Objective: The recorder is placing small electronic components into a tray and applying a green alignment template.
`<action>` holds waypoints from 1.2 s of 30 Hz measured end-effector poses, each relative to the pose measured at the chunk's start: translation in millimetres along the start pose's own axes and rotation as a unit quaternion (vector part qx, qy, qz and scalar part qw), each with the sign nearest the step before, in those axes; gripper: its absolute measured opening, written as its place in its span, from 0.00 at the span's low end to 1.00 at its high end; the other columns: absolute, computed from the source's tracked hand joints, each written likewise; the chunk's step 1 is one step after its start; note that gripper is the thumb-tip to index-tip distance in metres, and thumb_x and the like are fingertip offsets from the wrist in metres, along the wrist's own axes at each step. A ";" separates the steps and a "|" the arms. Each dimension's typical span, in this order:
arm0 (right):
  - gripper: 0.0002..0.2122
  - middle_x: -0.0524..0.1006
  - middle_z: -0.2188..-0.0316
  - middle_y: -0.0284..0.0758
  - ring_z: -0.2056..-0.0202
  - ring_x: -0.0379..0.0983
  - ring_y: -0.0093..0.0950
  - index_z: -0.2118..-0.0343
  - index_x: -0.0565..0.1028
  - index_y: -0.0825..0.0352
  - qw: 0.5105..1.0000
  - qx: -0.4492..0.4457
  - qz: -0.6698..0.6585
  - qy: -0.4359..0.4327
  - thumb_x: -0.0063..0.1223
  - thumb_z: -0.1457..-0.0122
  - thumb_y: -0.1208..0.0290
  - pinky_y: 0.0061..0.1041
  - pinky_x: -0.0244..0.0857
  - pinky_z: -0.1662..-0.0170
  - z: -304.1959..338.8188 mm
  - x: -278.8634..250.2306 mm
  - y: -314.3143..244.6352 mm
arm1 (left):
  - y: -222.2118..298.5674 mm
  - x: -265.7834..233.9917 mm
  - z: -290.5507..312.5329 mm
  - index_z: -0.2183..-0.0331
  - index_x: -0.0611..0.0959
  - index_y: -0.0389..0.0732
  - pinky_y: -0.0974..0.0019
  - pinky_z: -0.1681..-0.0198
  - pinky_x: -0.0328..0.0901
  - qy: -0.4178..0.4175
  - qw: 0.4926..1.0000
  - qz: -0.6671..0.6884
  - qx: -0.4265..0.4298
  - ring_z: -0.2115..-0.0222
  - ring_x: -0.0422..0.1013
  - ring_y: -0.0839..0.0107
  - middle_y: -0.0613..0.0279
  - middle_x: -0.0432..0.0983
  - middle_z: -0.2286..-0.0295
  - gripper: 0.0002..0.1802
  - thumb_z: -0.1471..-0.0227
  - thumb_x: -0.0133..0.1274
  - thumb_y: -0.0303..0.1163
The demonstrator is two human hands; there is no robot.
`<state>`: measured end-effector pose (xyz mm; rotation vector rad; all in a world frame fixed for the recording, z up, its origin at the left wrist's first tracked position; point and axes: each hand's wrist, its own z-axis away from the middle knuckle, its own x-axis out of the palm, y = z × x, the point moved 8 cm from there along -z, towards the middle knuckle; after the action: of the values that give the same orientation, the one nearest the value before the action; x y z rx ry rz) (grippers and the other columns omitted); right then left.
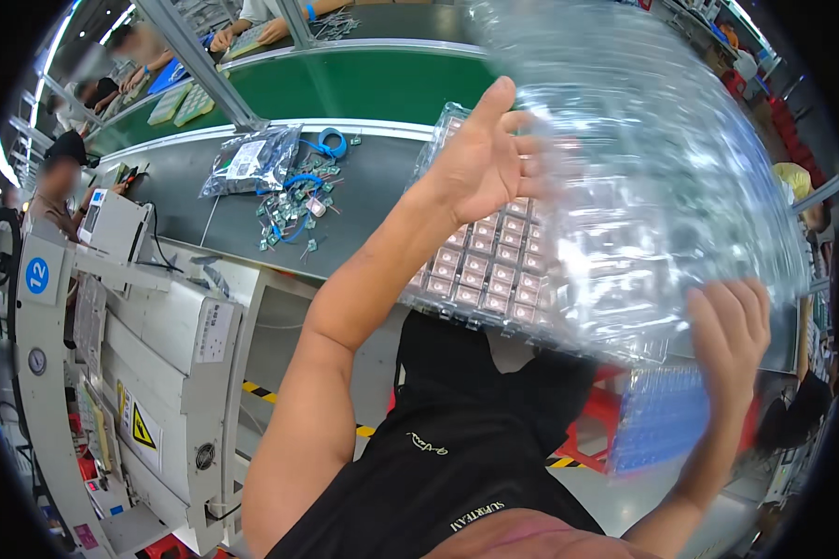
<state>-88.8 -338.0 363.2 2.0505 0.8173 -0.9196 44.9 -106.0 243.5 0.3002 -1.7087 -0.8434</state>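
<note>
A blurred mass of clear plastic, looking like stacked blister trays (662, 186), is tilted up at the right. My right hand (732, 335) has its fingers bent over the near right edge of this plastic. Next to its left side is my left hand (485, 158), thumb stretched up and fingers apart; whether the fingertips touch the plastic is smeared. Under my left wrist lies a clear compartment tray (424, 300) at the bench's near edge. Its cells hold small square pinkish parts (474, 272). The plastic hides the tray's right part.
Small green circuit boards with wires (294, 210) lie in a pile left on the dark bench, beside a silvery bag (252, 160) and blue tape roll (332, 143). A metal post (200, 65) rises near the green conveyor (373, 88). A white machine (172, 373) stands left.
</note>
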 end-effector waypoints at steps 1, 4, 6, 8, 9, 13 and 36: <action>0.17 0.76 0.63 0.36 0.61 0.73 0.37 0.62 0.78 0.64 1.000 -0.016 -0.004 0.008 0.61 0.60 0.78 0.44 0.68 0.53 -15.6 8.6 2.8 | 10.1 -1.3 -4.9 0.43 0.64 0.35 0.39 0.49 0.70 0.003 0.999 0.008 0.047 0.47 0.70 0.46 0.35 0.68 0.49 0.35 0.39 0.50 0.51; 0.18 0.77 0.58 0.37 0.55 0.74 0.38 0.60 0.78 0.63 0.999 -0.038 0.015 0.032 0.59 0.58 0.79 0.45 0.67 0.47 -50.6 36.7 29.0 | 26.8 -44.0 -18.5 0.52 0.71 0.38 0.43 0.49 0.71 0.108 0.992 0.018 0.069 0.49 0.72 0.47 0.40 0.69 0.48 0.18 0.41 0.50 0.34; 0.24 0.76 0.48 0.35 0.48 0.70 0.37 0.52 0.80 0.57 0.996 -0.006 0.055 0.064 0.61 0.56 0.81 0.41 0.65 0.44 -69.1 60.1 52.2 | 38.5 -70.2 -33.8 0.49 0.71 0.37 0.48 0.44 0.67 0.140 0.988 0.009 0.070 0.44 0.68 0.48 0.37 0.68 0.46 0.24 0.43 0.54 0.39; 0.26 0.72 0.42 0.35 0.43 0.67 0.38 0.47 0.78 0.57 0.990 0.097 0.024 0.100 0.62 0.53 0.83 0.39 0.62 0.42 -77.4 75.9 77.3 | 60.9 -101.5 -63.7 0.49 0.69 0.34 0.48 0.43 0.66 0.161 0.981 0.024 0.109 0.45 0.68 0.48 0.36 0.69 0.46 0.23 0.41 0.50 0.37; 0.28 0.69 0.39 0.37 0.40 0.64 0.39 0.44 0.74 0.59 0.987 0.115 0.010 0.109 0.63 0.51 0.82 0.37 0.59 0.39 -77.1 81.1 88.7 | 74.2 -120.6 -79.3 0.48 0.69 0.33 0.48 0.42 0.66 0.170 0.975 0.038 0.134 0.45 0.68 0.47 0.36 0.68 0.46 0.23 0.40 0.49 0.37; 0.32 0.67 0.38 0.43 0.39 0.62 0.42 0.40 0.69 0.62 0.970 0.201 -0.068 0.122 0.64 0.50 0.81 0.39 0.55 0.38 -44.2 121.4 117.4 | 132.6 -219.1 -146.6 0.49 0.68 0.30 0.41 0.51 0.72 0.241 0.944 0.040 0.221 0.56 0.74 0.47 0.40 0.74 0.54 0.22 0.37 0.43 0.37; 0.22 0.62 0.37 0.42 0.38 0.61 0.38 0.36 0.64 0.65 0.807 0.587 -0.041 -0.051 0.46 0.31 0.70 0.38 0.63 0.42 253.4 178.9 95.4 | 124.0 -432.0 -288.3 0.41 0.59 0.28 0.38 0.58 0.76 0.438 0.881 -0.164 0.071 0.57 0.73 0.34 0.25 0.67 0.52 0.37 0.41 0.56 0.39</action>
<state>-4.1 -550.4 132.9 2.9275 0.2127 -1.8795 475.5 130.5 34.4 0.9394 -0.8659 -0.6604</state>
